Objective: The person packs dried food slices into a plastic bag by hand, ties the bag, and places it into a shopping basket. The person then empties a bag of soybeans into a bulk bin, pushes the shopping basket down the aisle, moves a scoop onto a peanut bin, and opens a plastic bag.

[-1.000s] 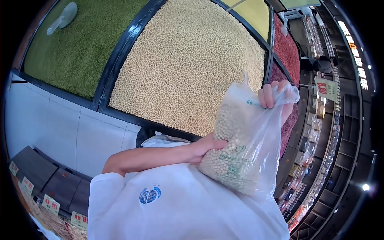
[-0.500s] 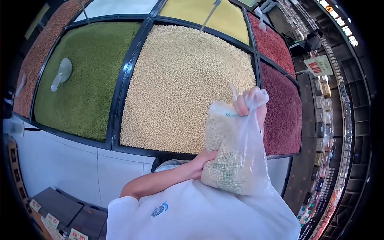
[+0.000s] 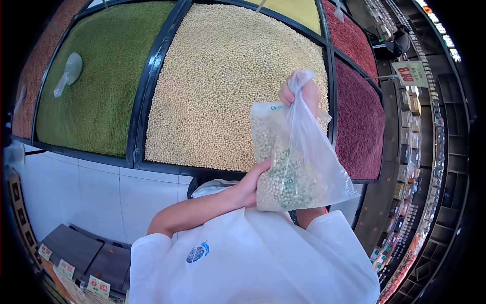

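Observation:
A clear plastic bag (image 3: pixel 291 172) with green print, filled with pale round soybeans, hangs in front of my chest. My right hand (image 3: pixel 304 93) is closed around its gathered top. My left hand (image 3: pixel 254 182) grips the bag's lower left side, thumb in front; its other fingers are hidden behind the bag. Beyond the bag lies a wide bin of the same soybeans (image 3: pixel 217 86). A whitish translucent piece (image 3: pixel 324 117) shows just behind the right hand; I cannot tell what it is.
Left is a bin of green beans (image 3: pixel 106 76) with a plastic scoop (image 3: pixel 70 73) on top. Dark red grain (image 3: pixel 359 126) fills the bin at right, near a price sign (image 3: pixel 410 74). Dark frames (image 3: pixel 144 106) divide the bins. Shelves of goods (image 3: pixel 405 182) stand far right.
Both hands and the bag have moved up and slightly left in view. The bag's right lower corner now swings out to the right. The bins have shifted upward in view.

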